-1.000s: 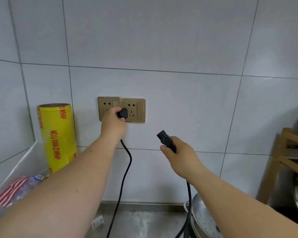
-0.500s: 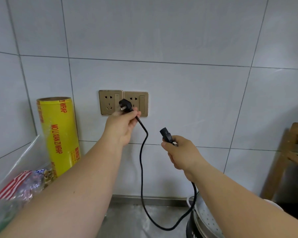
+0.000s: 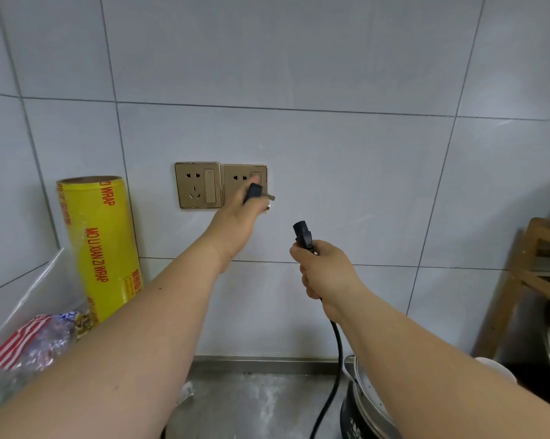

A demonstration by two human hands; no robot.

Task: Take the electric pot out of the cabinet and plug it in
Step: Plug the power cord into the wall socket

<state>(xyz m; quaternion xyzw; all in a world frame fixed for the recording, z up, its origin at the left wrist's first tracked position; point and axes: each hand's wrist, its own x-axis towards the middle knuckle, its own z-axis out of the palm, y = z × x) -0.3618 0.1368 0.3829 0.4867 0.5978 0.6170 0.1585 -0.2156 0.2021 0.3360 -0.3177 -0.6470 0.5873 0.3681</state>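
Pinching the wall plug [image 3: 254, 192] before the right socket [image 3: 245, 185], the left hand [image 3: 235, 223] should turn its prongs toward the holes and push straight, while the right hand [image 3: 326, 274] grasps the pot-end connector [image 3: 302, 233] above the electric pot [image 3: 367, 407] at near right.

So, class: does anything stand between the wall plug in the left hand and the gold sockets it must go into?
Nothing visible does. The left hand holds the wall plug in front of the right socket, prongs pointing right, not yet in. The left socket is bare.
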